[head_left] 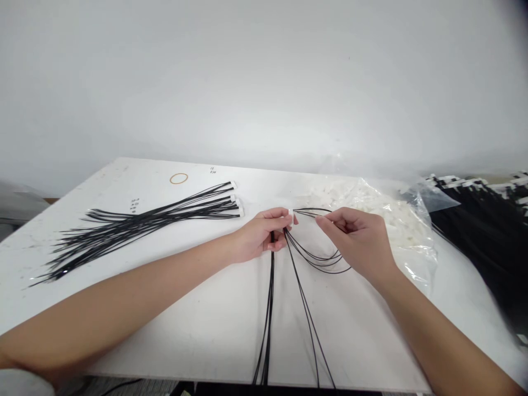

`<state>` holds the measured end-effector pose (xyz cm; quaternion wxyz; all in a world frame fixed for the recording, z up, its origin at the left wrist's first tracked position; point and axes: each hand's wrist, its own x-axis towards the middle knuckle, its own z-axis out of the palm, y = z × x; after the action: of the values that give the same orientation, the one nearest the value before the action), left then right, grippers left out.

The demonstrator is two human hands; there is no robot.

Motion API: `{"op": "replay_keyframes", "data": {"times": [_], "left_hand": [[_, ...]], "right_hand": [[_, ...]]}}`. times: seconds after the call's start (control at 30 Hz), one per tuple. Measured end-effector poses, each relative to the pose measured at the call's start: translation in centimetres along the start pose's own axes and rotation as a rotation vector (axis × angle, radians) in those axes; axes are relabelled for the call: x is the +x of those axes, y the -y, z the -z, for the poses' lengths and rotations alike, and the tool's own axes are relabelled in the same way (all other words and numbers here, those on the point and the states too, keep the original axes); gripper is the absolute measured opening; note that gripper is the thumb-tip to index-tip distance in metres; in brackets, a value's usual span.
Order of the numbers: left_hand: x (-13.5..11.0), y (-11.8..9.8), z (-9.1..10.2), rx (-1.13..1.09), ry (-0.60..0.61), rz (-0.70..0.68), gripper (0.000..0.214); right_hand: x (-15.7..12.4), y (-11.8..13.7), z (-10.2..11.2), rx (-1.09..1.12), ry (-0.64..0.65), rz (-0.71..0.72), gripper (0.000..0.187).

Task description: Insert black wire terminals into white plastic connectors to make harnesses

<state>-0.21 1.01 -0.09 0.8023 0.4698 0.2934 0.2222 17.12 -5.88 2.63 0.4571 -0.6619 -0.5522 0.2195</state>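
Observation:
Between thumb and fingers, my left hand pinches a small white connector above the middle of the table. Black wires hang from this hand down past the table's front edge. My right hand, to the right, is closed on thin black wires that run across to the connector. Other wires loop below, between the two hands. Left of my hands lies a bundle of black wires with white connectors at its right end. How the wires sit in the connector is too small to tell.
A clear plastic bag of white pieces rests behind my right hand. Farther right is a large pile of black wires with white ends. A tan rubber band lies at the back left of the white table. A pale wall rises behind.

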Motion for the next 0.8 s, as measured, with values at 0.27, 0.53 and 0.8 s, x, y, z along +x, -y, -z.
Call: {"op": "replay_keyframes", "data": {"times": [0.27,0.53,0.8], "left_hand": [[-0.07,-0.09,-0.17,0.009,-0.003,-0.009,0.019],[-0.03,-0.01,-0.21,0.031,-0.02,-0.023,0.019],[0.0,0.01,-0.24,0.03,-0.022,-0.027,0.019]], "right_hand": [[0.1,0.46,0.68,0.017,0.091,-0.03,0.022],[-0.04,0.38,0.43,0.013,0.08,-0.033,0.023],[-0.02,0.27,0.42,-0.004,0.078,-0.006,0.023]]}}
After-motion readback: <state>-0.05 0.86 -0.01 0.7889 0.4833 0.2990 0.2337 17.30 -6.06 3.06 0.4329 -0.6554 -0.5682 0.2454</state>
